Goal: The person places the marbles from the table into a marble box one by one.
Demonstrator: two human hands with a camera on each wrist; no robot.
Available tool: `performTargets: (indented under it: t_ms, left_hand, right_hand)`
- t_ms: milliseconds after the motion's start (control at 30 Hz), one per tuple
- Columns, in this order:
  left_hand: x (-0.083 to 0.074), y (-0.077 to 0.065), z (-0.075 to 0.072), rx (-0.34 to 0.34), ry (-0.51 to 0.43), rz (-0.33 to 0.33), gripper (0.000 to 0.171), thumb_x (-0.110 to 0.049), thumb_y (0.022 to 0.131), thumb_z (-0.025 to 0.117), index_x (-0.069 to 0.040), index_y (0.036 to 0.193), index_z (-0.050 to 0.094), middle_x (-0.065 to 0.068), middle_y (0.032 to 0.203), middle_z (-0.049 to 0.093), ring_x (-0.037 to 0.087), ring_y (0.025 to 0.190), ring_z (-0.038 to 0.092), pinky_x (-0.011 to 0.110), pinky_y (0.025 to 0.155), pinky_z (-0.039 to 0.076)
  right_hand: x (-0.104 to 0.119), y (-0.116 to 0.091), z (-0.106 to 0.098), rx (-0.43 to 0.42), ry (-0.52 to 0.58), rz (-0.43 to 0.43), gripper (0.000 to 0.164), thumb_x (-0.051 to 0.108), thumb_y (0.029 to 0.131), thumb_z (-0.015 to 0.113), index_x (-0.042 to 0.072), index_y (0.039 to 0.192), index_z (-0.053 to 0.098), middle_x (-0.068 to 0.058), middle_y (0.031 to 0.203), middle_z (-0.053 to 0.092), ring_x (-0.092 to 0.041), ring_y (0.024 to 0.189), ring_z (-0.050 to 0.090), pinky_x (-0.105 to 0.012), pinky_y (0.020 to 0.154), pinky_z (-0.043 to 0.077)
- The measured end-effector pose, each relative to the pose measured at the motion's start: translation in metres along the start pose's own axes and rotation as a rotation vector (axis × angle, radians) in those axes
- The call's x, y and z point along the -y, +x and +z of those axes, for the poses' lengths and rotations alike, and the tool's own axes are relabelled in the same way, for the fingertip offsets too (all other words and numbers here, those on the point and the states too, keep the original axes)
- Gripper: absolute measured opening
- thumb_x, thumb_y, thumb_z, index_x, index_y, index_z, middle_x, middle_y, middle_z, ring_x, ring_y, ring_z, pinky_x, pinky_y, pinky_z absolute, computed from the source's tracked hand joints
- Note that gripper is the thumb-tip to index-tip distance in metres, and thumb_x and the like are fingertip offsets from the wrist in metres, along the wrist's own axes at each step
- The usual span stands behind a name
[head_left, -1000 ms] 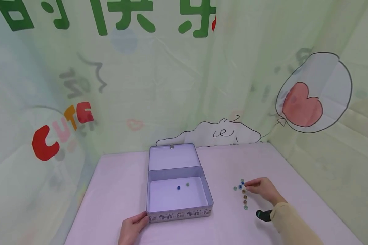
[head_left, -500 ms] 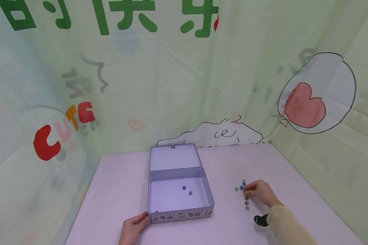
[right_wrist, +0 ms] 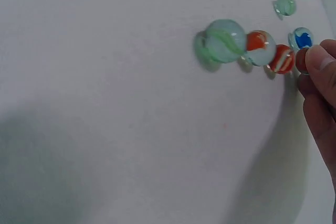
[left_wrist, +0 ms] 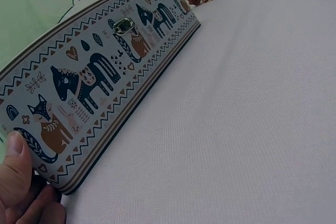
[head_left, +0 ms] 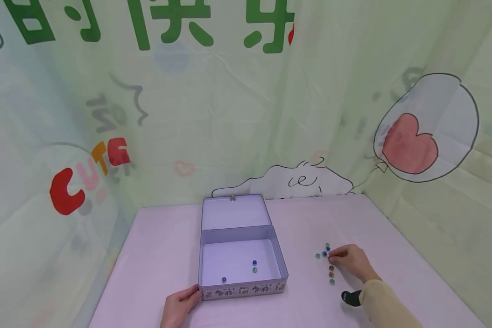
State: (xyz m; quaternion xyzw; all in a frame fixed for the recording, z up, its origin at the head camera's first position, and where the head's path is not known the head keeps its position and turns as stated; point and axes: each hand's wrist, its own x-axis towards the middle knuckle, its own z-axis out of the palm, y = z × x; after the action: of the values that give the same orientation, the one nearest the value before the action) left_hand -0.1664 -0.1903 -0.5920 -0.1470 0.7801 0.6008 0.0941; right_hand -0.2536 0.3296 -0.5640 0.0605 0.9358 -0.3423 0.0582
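My left hand (head_left: 180,306) grips the front left corner of a tin box (left_wrist: 105,72), with the thumb on its animal-printed front and the other fingers curled at the corner. The box lid (head_left: 234,213) stands open at the back. Inside lie a blue marble (head_left: 254,262), a green marble (head_left: 255,270) and a darker marble (head_left: 224,279). To the right, my right hand (head_left: 353,262) pinches a red marble (right_wrist: 301,60) between thumb and fingers. It sits in a row with a red striped marble (right_wrist: 282,59), an orange-swirled marble (right_wrist: 260,48) and a large-looking green marble (right_wrist: 224,41).
Beyond the row, a blue marble (right_wrist: 302,39) and a pale green marble (right_wrist: 285,5) rest on the white-covered table (head_left: 164,246). A dark piece (head_left: 351,298) shows at my right sleeve. Printed curtains (head_left: 229,114) stand behind the table and along its sides.
My right hand has moved slightly nearer, from beside the blue marbles to the red one. Marbles inside the box have rolled toward its front, and a darker one has come into sight.
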Motion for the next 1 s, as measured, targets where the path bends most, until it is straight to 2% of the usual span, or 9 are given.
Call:
performTargets:
  t_ms: [200,400,667,833,1000]
  left_hand:
    - [0.0,-0.001,0.001,-0.003,-0.001,0.019,0.043,-0.017,0.094,0.075,0.009,0.127,0.064,0.026,0.126,0.068,0.041,0.122,0.066,0.04,0.093,0.063]
    - [0.003,0.002,0.0,0.012,0.016,0.03,0.045,-0.02,0.095,0.074,0.009,0.129,0.064,0.026,0.129,0.067,0.041,0.125,0.064,0.039,0.095,0.062]
    - [0.004,0.002,-0.001,0.012,0.03,0.047,0.046,-0.021,0.094,0.075,0.009,0.128,0.064,0.025,0.127,0.068,0.042,0.125,0.063,0.042,0.096,0.062]
    - [0.003,0.002,-0.002,0.007,0.03,0.034,0.044,-0.02,0.095,0.074,0.007,0.128,0.065,0.024,0.128,0.069,0.043,0.125,0.063,0.042,0.096,0.061]
    - [0.001,0.0,0.0,0.009,0.034,0.017,0.043,-0.02,0.096,0.073,0.005,0.129,0.064,0.023,0.129,0.068,0.043,0.127,0.061,0.045,0.099,0.06]
  right_hand:
    - [-0.002,-0.005,-0.02,0.055,0.16,0.021,0.027,0.011,0.091,0.076,-0.004,0.114,0.074,-0.016,0.111,0.076,-0.02,0.097,0.071,-0.031,0.082,0.065]
    - [-0.01,-0.012,-0.042,0.139,0.272,0.056,0.039,0.014,0.093,0.075,-0.011,0.123,0.067,-0.019,0.113,0.076,-0.022,0.1,0.074,-0.03,0.083,0.066]
    - [-0.015,-0.019,-0.06,0.227,0.297,0.039,0.045,0.018,0.094,0.075,-0.013,0.125,0.064,-0.018,0.113,0.076,-0.028,0.104,0.074,-0.031,0.085,0.066]
    - [0.006,-0.013,-0.053,0.25,0.315,-0.025,0.045,0.02,0.095,0.074,-0.011,0.126,0.065,-0.018,0.115,0.076,-0.03,0.105,0.074,-0.028,0.085,0.066]
    - [0.053,-0.001,-0.032,0.254,0.309,-0.113,0.036,0.022,0.094,0.075,-0.004,0.119,0.072,-0.014,0.113,0.077,-0.03,0.103,0.074,-0.027,0.085,0.065]
